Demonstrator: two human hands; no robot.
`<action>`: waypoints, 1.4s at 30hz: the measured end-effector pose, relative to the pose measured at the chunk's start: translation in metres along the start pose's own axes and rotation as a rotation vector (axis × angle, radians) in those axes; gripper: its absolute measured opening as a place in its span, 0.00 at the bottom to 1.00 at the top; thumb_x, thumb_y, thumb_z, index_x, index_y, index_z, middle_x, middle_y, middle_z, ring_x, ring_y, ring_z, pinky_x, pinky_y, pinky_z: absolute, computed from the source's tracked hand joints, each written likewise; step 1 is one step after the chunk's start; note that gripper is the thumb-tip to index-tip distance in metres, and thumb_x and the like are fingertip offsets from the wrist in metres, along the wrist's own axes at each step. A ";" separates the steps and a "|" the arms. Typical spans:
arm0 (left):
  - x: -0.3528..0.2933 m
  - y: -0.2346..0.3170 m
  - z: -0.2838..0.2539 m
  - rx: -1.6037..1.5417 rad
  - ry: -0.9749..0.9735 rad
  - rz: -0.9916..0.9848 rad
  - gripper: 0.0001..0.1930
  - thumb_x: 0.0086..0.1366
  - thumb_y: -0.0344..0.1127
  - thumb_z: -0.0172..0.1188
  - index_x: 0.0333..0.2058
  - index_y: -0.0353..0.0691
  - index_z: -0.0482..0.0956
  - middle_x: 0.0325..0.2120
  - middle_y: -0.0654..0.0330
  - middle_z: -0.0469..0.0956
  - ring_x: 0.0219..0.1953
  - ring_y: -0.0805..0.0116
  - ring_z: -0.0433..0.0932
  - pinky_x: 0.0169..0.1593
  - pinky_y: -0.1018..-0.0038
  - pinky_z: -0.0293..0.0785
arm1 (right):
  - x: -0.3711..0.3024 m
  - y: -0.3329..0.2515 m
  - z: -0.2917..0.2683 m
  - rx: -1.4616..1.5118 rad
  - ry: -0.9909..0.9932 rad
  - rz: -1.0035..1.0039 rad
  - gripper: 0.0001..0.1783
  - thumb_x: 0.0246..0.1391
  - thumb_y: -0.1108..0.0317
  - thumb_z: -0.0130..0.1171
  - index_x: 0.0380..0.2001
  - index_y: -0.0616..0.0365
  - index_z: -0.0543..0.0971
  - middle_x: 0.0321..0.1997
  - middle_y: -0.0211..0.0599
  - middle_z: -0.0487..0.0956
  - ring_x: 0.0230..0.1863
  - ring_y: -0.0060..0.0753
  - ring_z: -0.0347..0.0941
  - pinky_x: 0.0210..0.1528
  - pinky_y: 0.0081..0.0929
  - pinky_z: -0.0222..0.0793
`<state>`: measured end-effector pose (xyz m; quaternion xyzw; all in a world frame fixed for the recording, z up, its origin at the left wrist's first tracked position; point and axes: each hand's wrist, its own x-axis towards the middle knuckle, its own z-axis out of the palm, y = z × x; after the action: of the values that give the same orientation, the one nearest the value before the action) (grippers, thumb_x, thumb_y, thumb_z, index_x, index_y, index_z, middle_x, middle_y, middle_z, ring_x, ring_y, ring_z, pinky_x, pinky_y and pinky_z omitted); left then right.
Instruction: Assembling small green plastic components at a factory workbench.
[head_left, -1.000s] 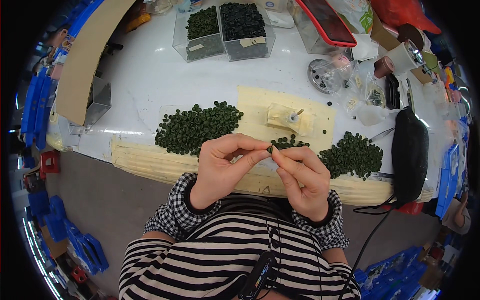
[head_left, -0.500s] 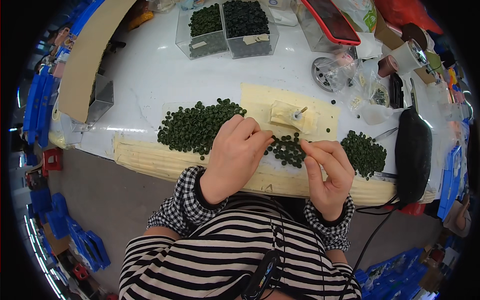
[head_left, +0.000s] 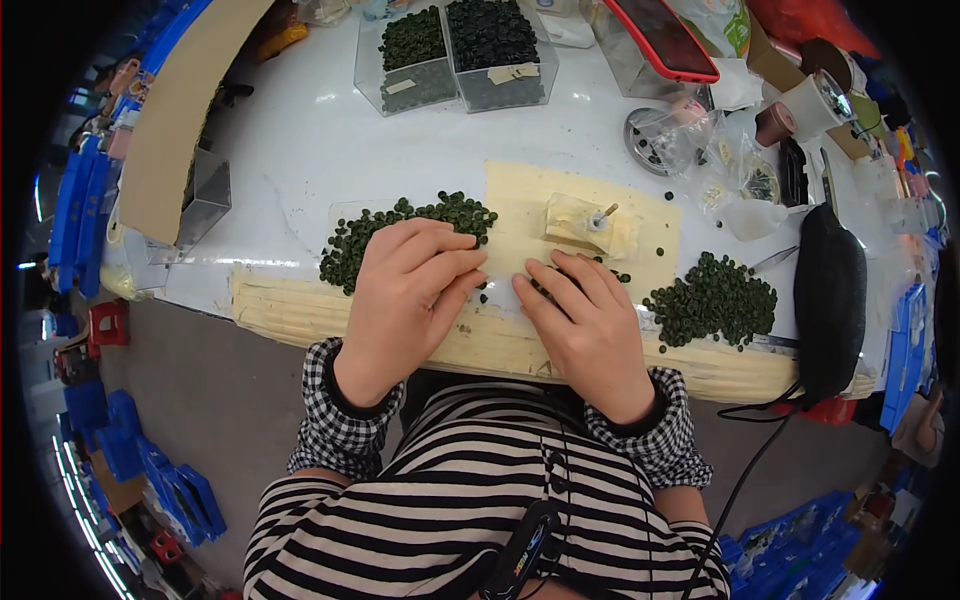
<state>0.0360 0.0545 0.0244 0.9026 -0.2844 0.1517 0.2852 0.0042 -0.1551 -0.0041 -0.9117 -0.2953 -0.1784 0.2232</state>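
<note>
Dark green round pieces lie in two heaps on the white counter [head_left: 300, 150] in front of me. My left hand [head_left: 405, 290] rests palm down, fingers loosely curled, on the right edge of the left heap of green pieces [head_left: 400, 232]; I cannot tell whether anything is pinched under the fingers. My right hand [head_left: 585, 320] lies flat, fingers spread forward, over a few scattered pieces on the pale yellow sheet [head_left: 520, 215]; what it presses or holds beneath is hidden from me. Just beyond its fingertips sits a small cream block with a short peg [head_left: 590, 222] standing up from it. Off to the right, well apart from both hands, is the right heap of green pieces [head_left: 715, 300], and past that a black oblong case [head_left: 830, 290] near the counter edge. At the far side stand two clear bins [head_left: 455, 50] filled with the same dark pieces, side by side. A tan cardboard strip [head_left: 185, 110] leans along the left.
</note>
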 end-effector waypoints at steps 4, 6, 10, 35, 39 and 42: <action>-0.009 0.006 0.003 -0.012 -0.088 0.064 0.10 0.53 0.31 0.68 0.35 0.39 0.81 0.37 0.61 0.79 0.46 0.59 0.75 0.50 0.65 0.69 | -0.010 0.007 -0.003 -0.048 0.021 0.020 0.17 0.42 0.72 0.61 0.40 0.61 0.80 0.46 0.38 0.78 0.51 0.42 0.72 0.53 0.39 0.70; -0.009 0.012 0.006 -0.010 -0.132 0.077 0.12 0.51 0.30 0.68 0.36 0.39 0.82 0.39 0.61 0.80 0.47 0.58 0.75 0.50 0.64 0.69 | -0.013 0.006 -0.014 0.022 0.055 0.066 0.18 0.42 0.72 0.64 0.41 0.59 0.81 0.46 0.38 0.78 0.50 0.42 0.73 0.51 0.38 0.71; -0.009 0.012 0.003 0.027 -0.197 0.099 0.15 0.49 0.31 0.69 0.38 0.40 0.82 0.39 0.62 0.79 0.46 0.59 0.73 0.51 0.63 0.66 | -0.031 0.012 -0.037 0.070 0.225 0.218 0.18 0.41 0.76 0.68 0.41 0.59 0.83 0.43 0.38 0.79 0.44 0.42 0.75 0.45 0.34 0.72; 0.000 0.018 0.029 -1.964 -0.083 -0.756 0.14 0.71 0.33 0.53 0.52 0.35 0.74 0.41 0.57 0.80 0.42 0.72 0.79 0.48 0.78 0.76 | 0.031 0.044 -0.030 0.175 0.325 0.349 0.05 0.46 0.74 0.65 0.29 0.60 0.81 0.28 0.36 0.76 0.33 0.39 0.72 0.36 0.31 0.68; 0.004 0.021 0.030 -1.947 -0.099 -0.757 0.15 0.71 0.33 0.53 0.53 0.34 0.74 0.42 0.56 0.80 0.43 0.72 0.79 0.49 0.78 0.76 | 0.029 0.036 -0.041 0.177 0.484 0.313 0.05 0.46 0.75 0.66 0.30 0.61 0.82 0.29 0.36 0.78 0.33 0.36 0.72 0.36 0.28 0.67; 0.002 0.021 0.031 -1.942 -0.117 -0.731 0.15 0.71 0.32 0.53 0.53 0.34 0.74 0.43 0.55 0.80 0.44 0.71 0.79 0.51 0.77 0.76 | 0.028 0.016 -0.061 0.259 0.668 0.270 0.05 0.48 0.77 0.66 0.30 0.63 0.82 0.31 0.36 0.79 0.33 0.31 0.73 0.37 0.25 0.67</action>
<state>0.0289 0.0208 0.0096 0.3217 -0.0066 -0.2824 0.9037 0.0232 -0.1851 0.0552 -0.7983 -0.1037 -0.3959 0.4418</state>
